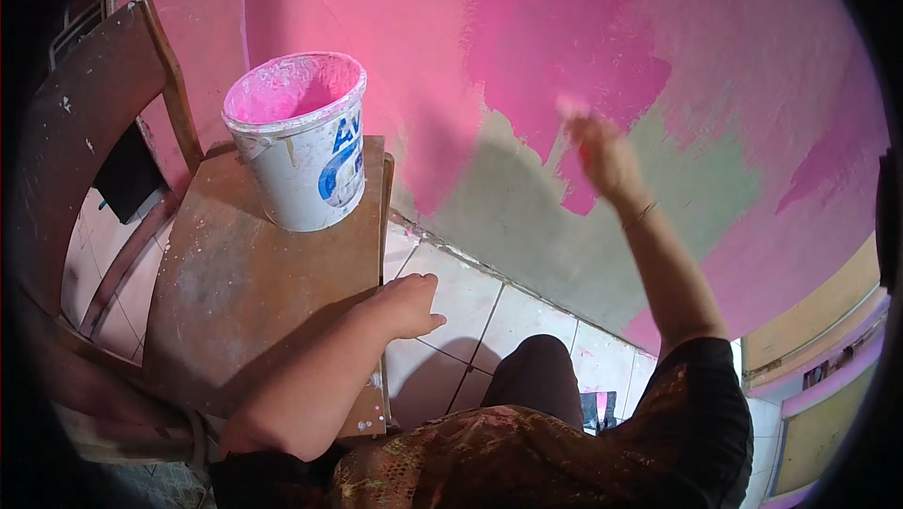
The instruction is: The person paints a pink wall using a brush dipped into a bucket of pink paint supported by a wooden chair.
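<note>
My right hand [607, 156] is raised in front of the wall [564, 22] and blurred by motion. A pale pink blur shows at its fingertips; whether it holds anything is unclear. Strong pink paint covers the upper wall patch, with bare grey-green surface lower down. Beside the right edge of a wooden chair seat [282, 311], my left hand [411, 306] points downward with its thumb out and its fingers curled out of sight. On the seat stands a white plastic paint bucket [303, 177] with blue lettering, its inside coated pink.
The chair's curved backrest [92, 121] rises at the left. White floor tiles [458, 297] with pink spots run along the wall's foot. My knee [532, 375] is below my hands. At the lower right is a yellowish panel with a pink-purple frame [825, 424].
</note>
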Available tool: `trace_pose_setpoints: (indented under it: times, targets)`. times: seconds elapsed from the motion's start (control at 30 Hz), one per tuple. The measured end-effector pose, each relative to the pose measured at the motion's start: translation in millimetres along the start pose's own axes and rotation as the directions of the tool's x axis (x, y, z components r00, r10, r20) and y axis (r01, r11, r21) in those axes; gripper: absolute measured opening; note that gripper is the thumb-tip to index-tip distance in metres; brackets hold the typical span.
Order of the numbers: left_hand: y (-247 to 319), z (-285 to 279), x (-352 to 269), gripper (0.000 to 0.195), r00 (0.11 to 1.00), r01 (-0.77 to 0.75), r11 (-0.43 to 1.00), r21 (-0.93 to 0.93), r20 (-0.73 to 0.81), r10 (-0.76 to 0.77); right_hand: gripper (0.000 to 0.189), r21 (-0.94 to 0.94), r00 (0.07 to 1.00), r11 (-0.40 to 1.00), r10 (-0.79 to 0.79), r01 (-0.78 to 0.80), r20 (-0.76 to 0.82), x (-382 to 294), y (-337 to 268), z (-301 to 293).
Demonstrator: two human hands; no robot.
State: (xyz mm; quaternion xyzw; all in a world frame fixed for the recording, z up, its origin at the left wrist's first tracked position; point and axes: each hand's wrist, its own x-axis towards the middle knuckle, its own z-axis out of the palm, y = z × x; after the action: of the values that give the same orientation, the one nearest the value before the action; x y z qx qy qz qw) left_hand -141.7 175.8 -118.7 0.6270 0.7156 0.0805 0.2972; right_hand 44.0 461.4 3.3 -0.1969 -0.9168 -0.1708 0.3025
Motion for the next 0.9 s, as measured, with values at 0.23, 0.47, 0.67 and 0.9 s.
trace_pose_setpoints:
  times: [0.23,0.47,0.67,0.9]
  targets:
    - [0,-2,-2,0.066,1.0,0.012,1.0,-0.005,0.014,-0.012,0.027,-0.43,0.861,0.903,-0.21,-0.011,-0.463,105,47,-69]
    - [3,-3,0,0.066,0.999,0.029,0.999,-0.026,0.019,-0.029,0.039,-0.033,0.994,0.994,-0.108,0.108,-0.001,-39,33,61]
    - [-4,4,0,0.053,0.999,-0.004,1.0,-0.008,-0.041,0.003,0.022,0.127,1.0,0.992,-0.005,0.007,-0.013,0,2,-1]
    - [-2,2,-2,0.053,0.998,-0.017,0.999,-0.033,-0.061,0.015,0.026,-0.391,0.858,0.918,-0.145,-0.069,-0.493,86,53,-80]
